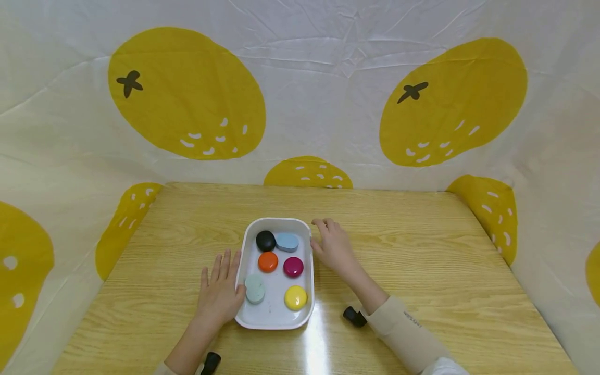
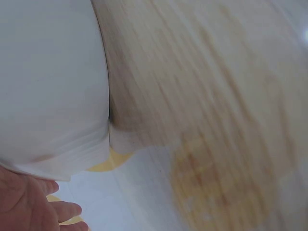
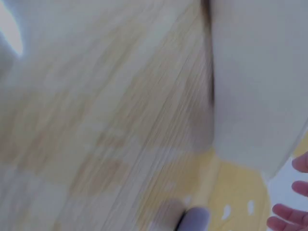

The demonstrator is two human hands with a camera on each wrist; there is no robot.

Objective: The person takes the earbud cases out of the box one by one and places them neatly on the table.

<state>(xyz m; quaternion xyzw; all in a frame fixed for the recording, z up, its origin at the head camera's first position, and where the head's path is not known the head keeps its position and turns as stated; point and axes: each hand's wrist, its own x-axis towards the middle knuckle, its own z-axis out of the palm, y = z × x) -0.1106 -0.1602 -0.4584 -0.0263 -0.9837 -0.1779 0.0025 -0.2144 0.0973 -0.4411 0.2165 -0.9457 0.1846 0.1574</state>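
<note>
One white, round-cornered rectangular tray (image 1: 274, 324) with raised walls sits on the light wood-grain table (image 1: 412, 250), low and just left of the centre of the frame. I count six smooth, flattened pieces in it, one of each colour. In its upper part, a black round piece (image 1: 265, 240) touches or nearly touches a light blue oblong piece (image 1: 287, 242). Below them are a glossy orange round piece (image 1: 268, 262) and, to its right, a glossy magenta round piece (image 1: 293, 267). Lower down, a matte pale green rounded piece (image 1: 255, 289) lies by the left wall and a glossy yellow round piece (image 1: 296, 298) near the right wall.

My left hand (image 1: 219, 294) lies along the tray's left side, fingers straight and spread, thumb overlapping the rim; it grasps nothing. My right hand (image 1: 335, 245) is by the upper right wall, fingers loosely bent, grasping nothing; I cannot tell whether its fingertips touch. Behind hangs a white cloth (image 1: 323, 109) printed with yellow fruit shapes.
</note>
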